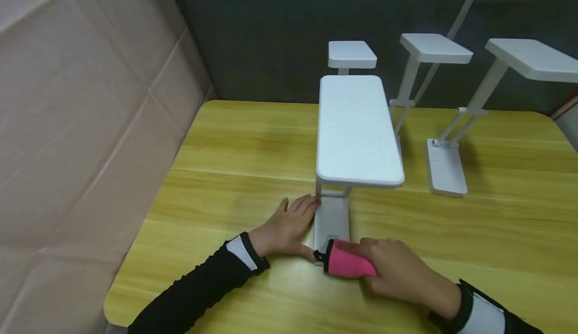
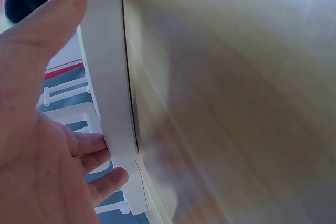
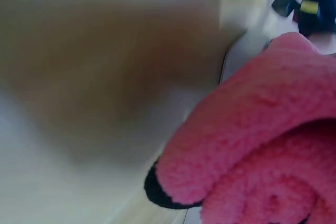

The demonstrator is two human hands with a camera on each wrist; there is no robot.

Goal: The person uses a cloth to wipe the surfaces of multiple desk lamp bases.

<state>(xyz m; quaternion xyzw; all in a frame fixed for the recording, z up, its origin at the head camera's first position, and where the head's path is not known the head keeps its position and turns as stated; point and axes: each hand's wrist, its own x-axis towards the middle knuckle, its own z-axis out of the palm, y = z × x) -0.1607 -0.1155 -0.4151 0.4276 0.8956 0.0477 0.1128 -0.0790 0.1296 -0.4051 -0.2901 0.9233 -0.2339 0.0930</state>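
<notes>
A white folding desk lamp stands on the wooden table, its flat head above and its rectangular base towards me. My left hand lies at the left side of that base, fingers spread; the left wrist view shows its fingertips against the base's edge. In my right hand is a folded pink fluffy cloth with black edging, held over the near end of the base. The cloth fills much of the right wrist view and hides the right fingers there.
Several similar white lamps stand behind and to the right: one small-looking head, a second lamp, and a third with its base on the table. A pale padded wall borders the left; a dark panel stands behind.
</notes>
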